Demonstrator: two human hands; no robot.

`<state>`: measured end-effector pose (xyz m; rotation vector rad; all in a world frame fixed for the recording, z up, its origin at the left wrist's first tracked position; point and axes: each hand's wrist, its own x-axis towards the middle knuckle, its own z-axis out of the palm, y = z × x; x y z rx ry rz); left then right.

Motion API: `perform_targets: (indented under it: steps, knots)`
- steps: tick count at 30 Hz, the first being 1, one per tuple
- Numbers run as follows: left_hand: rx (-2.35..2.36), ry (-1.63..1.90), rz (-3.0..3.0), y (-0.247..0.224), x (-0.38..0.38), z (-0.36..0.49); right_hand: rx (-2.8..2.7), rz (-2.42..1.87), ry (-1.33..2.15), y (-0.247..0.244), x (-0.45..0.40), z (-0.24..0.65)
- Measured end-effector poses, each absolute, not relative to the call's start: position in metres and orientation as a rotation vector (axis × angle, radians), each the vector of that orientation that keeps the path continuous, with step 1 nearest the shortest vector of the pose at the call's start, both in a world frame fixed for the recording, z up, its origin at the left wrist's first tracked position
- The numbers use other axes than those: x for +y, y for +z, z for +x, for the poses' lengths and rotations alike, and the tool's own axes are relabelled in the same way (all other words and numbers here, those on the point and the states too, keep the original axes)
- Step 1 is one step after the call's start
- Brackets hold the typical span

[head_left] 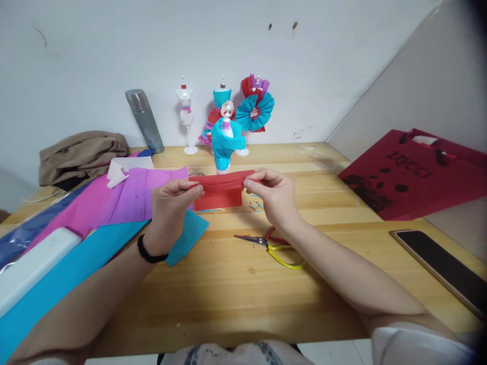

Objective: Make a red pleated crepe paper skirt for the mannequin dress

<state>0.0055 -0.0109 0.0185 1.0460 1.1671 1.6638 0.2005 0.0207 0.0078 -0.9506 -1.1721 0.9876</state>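
A piece of red paper (pixel 218 197) with folds along its top edge is stretched between my two hands above the wooden table. My left hand (pixel 169 210) pinches its left end, and my right hand (pixel 274 195) pinches the right end. Just behind the paper stands a small mannequin (pixel 224 142) wrapped in blue. Scissors (pixel 262 242) with red and yellow handles lie slightly open below my right hand. A blue paper piece (pixel 187 238) lies beside my left hand.
Sheets of purple paper (pixel 133 195) and a white box (pixel 38 268) are at the left, near a spray can (pixel 144 120). More dressed mannequins line the wall. A red bag (pixel 411 175) and a phone (pixel 443 266) are at the right.
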Motion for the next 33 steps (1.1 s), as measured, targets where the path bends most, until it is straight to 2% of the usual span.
perform_targets:
  steps: [20, 33]
  knots:
    - [1.162, 1.68, 1.216, 0.0201, -0.0136, 0.0051, -1.185, -0.864, 0.906, 0.0043, 0.0192, 0.1986]
    - [1.147, 1.809, 1.312, 0.0195, -0.0119, 0.0039, -1.207, -0.831, 0.913, 0.0047, 0.0198, 0.1997]
